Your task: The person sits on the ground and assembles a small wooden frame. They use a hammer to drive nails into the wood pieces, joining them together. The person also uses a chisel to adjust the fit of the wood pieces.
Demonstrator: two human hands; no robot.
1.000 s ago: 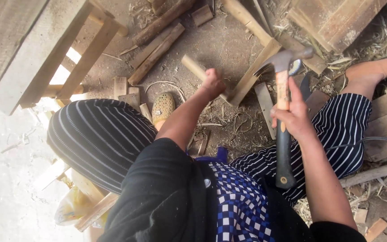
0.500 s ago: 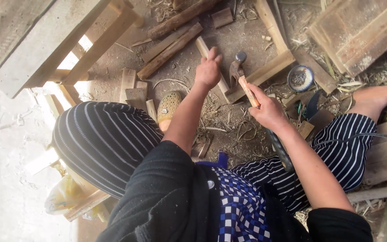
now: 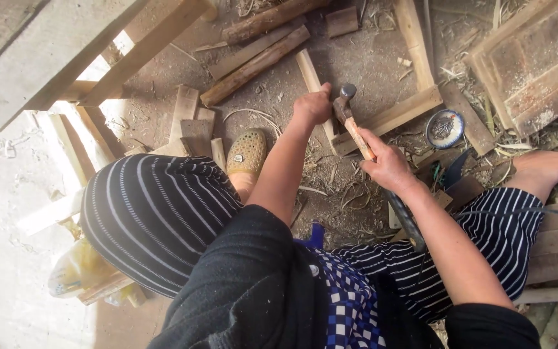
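Your right hand [image 3: 389, 167] was wrapped around the pale wooden handle of a steel-headed claw hammer [image 3: 351, 119], fingers closed tight on the shaft, with the dark lower grip running back under your wrist. The hammer's head sat low, just beside your left hand [image 3: 314, 105] and over the joint of the light-coloured wooden frame [image 3: 392, 116] lying on the dirt floor [image 3: 369, 58]. Your left hand was curled into a closed grip on the frame's upright slat [image 3: 309, 72], where it met the crosspiece; I could not tell whether anything small was pinched in those fingers. A perforated tan slipper [image 3: 247, 152] rested on the ground near your left forearm. A small round blue-patterned tin [image 3: 445, 128] lay just to the right of the frame, near your right hand.
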